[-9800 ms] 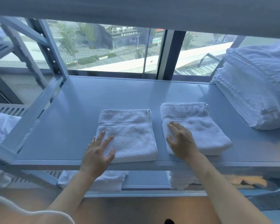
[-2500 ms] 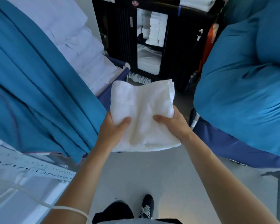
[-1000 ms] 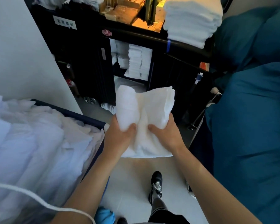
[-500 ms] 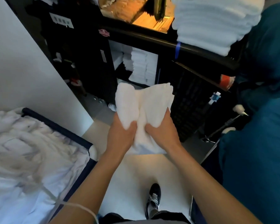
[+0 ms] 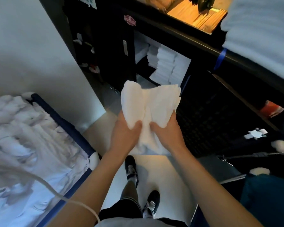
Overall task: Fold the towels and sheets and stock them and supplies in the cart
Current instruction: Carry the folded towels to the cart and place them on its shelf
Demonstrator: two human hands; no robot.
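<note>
I carry a bundle of folded white towels [image 5: 150,102] in front of me, bent into a V. My left hand [image 5: 125,134] grips its left half with the thumb on top. My right hand [image 5: 168,133] grips the right half the same way. The black housekeeping cart [image 5: 164,30] stands just ahead, and the towels hang in front of its open shelf. Inside that shelf stand stacks of folded white towels [image 5: 167,66]. A pile of folded white towels [image 5: 261,33] lies on the cart's top at the right.
A blue-framed bin of crumpled white linen [image 5: 31,145] stands at my left, against a white wall [image 5: 31,51]. A teal bag [image 5: 269,202] is at the lower right. Supplies in an orange-lit tray [image 5: 198,13] sit on the cart top. My feet [image 5: 131,167] are on the pale floor.
I have walked closer to the cart with the towels; the shelf and top pile now loom larger. Both hands keep the same grip on the bundle.
</note>
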